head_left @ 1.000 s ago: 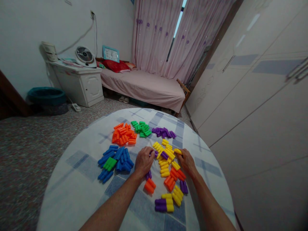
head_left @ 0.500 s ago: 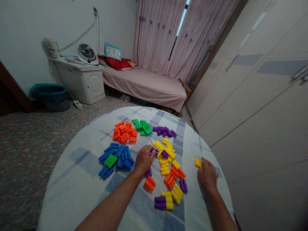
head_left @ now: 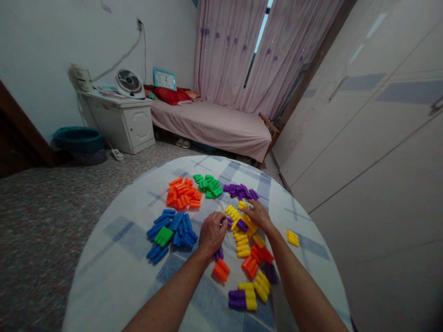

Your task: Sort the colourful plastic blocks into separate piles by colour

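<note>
Round bedroom bench [head_left: 114,272]: the orange pile [head_left: 182,194], green pile [head_left: 209,186] and purple pile [head_left: 241,190] look grouped; a green block [head_left: 164,236] tops the blue pile [head_left: 185,231]. Nearer, yellow blocks [head_left: 242,237] lie mixed, seemingly unfinished. The left hand [head_left: 212,232] pinches a purple block [head_left: 228,222]; the right hand [head_left: 259,216], grip unclear, reaches over the yellow blocks, partly screening them.

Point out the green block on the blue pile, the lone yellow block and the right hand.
Green block [head_left: 164,236], head view: upper face.
Lone yellow block [head_left: 292,238], head view: upper face.
Right hand [head_left: 259,215], head view: back of hand.
</note>
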The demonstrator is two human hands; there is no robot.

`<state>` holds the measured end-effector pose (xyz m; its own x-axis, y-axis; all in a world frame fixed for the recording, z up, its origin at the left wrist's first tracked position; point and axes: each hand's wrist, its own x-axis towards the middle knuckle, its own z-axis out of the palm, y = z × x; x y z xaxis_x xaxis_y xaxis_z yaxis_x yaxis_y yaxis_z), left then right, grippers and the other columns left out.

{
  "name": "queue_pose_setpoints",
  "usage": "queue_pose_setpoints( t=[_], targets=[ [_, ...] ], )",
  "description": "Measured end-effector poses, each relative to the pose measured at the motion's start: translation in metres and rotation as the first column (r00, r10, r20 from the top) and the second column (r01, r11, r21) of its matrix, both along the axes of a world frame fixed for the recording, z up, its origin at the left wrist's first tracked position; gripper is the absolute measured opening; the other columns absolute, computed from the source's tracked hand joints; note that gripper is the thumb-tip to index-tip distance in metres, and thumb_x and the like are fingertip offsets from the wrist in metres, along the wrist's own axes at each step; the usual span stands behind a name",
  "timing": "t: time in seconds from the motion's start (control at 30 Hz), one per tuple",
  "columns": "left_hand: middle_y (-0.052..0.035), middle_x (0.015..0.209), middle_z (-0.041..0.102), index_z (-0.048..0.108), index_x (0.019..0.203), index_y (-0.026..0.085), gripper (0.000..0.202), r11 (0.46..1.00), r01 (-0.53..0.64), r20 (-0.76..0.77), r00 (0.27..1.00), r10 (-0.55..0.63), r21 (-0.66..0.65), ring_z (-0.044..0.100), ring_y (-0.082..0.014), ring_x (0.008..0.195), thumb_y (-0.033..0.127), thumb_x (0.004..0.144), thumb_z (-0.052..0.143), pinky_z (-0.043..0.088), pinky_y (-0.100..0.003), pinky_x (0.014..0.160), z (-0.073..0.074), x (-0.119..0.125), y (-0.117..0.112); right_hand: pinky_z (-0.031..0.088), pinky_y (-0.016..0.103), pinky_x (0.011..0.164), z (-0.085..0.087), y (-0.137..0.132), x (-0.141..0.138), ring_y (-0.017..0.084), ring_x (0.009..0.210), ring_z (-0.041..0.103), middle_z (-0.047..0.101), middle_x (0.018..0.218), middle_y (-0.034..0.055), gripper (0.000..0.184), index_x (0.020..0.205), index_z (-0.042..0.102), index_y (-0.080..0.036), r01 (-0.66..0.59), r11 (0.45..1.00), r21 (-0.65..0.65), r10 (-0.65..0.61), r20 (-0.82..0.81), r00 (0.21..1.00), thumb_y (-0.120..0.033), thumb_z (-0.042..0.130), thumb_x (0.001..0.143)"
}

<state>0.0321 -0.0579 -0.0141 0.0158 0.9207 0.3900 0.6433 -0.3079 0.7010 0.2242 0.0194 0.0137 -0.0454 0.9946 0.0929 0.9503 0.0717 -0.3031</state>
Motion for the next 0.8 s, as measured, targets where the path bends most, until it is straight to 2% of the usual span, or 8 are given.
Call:
queue_pose_setpoints(
  t=[0.17,0.3,0.4,0.53,0.67,0.73,0.8],
  targets=[
    [-0.0035,0.087,0.062,0.059,0.086,0.02,0.014,1.0,-0.014,0.004,1.0,0.014,-0.004,0.056,-0.0172,0.087,0.02,0.085,0.046,0.042,-0.03,0.08,0.001,0.0,0.002,0.044,0.037,0.081,0.0,0.007,-0.019,0.027,0.099,0.058,0.061,0.111,0.0137,0.038,0.106,0.063,-0.018,0.068,0.997,-0.03,-0.065,0.098,0.993,-0.04,0.058,0.075],
    [-0.0036,0.087,0.061,0.059,0.085,0.021,0.014,1.0,-0.01,-0.001,1.0,0.01,-0.001,0.055,-0.0173,0.087,0.02,0.085,0.045,0.041,-0.03,0.078,0.001,0.001,0.003,0.043,0.038,0.08,0.002,0.006,-0.025,0.028,0.1,0.057,0.06,0.11,0.0146,0.038,0.107,0.063,-0.018,0.103,0.994,-0.025,-0.098,0.147,0.984,-0.038,0.059,0.074],
    [-0.0033,0.087,0.061,0.059,0.085,0.021,0.013,1.0,-0.014,-0.005,1.0,0.014,-0.009,0.055,-0.0174,0.087,0.02,0.085,0.046,0.041,-0.03,0.078,0.001,0.001,0.003,0.043,0.037,0.079,0.0,0.005,-0.022,0.027,0.098,0.057,0.061,0.108,0.0137,0.039,0.108,0.062,-0.018,0.085,0.996,-0.003,-0.084,0.119,0.989,-0.04,0.056,0.076],
    [-0.0034,0.087,0.061,0.059,0.085,0.021,0.013,1.0,-0.008,-0.01,1.0,0.008,-0.014,0.055,-0.0175,0.088,0.019,0.084,0.046,0.041,-0.03,0.08,0.001,0.001,0.003,0.044,0.034,0.078,-0.003,0.002,-0.004,0.022,0.092,0.059,0.063,0.102,0.01,0.04,0.107,0.061,-0.018,0.118,0.985,0.122,-0.112,-0.061,0.992,-0.045,0.049,0.08],
    [-0.0033,0.087,0.061,0.059,0.084,0.021,0.013,1.0,-0.012,-0.004,1.0,0.012,-0.015,0.055,-0.0173,0.087,0.019,0.084,0.046,0.041,-0.03,0.079,0.001,0.001,0.002,0.044,0.031,0.075,0.003,-0.007,0.026,0.02,0.082,0.059,0.066,0.091,0.0084,0.049,0.098,0.063,-0.015,0.182,0.966,0.183,-0.126,-0.283,0.951,-0.055,0.043,0.078],
    [-0.0031,0.086,0.061,0.059,0.084,0.021,0.013,1.0,-0.017,-0.002,1.0,0.017,-0.018,0.055,-0.0172,0.086,0.018,0.084,0.047,0.041,-0.03,0.079,0.001,0.001,0.003,0.044,0.031,0.074,0.008,-0.016,0.045,0.02,0.079,0.059,0.066,0.089,0.009,0.054,0.098,0.063,-0.013,0.228,0.956,0.185,-0.157,-0.333,0.93,-0.058,0.042,0.077],
    [-0.0031,0.087,0.061,0.059,0.084,0.021,0.013,1.0,-0.018,-0.004,1.0,0.018,-0.017,0.055,-0.0171,0.086,0.018,0.084,0.047,0.041,-0.03,0.079,0.001,0.001,0.003,0.043,0.031,0.074,0.01,-0.025,0.068,0.021,0.081,0.06,0.066,0.091,0.0109,0.056,0.1,0.063,-0.012,0.288,0.939,0.189,-0.223,-0.304,0.926,-0.058,0.042,0.076]
  ],
)
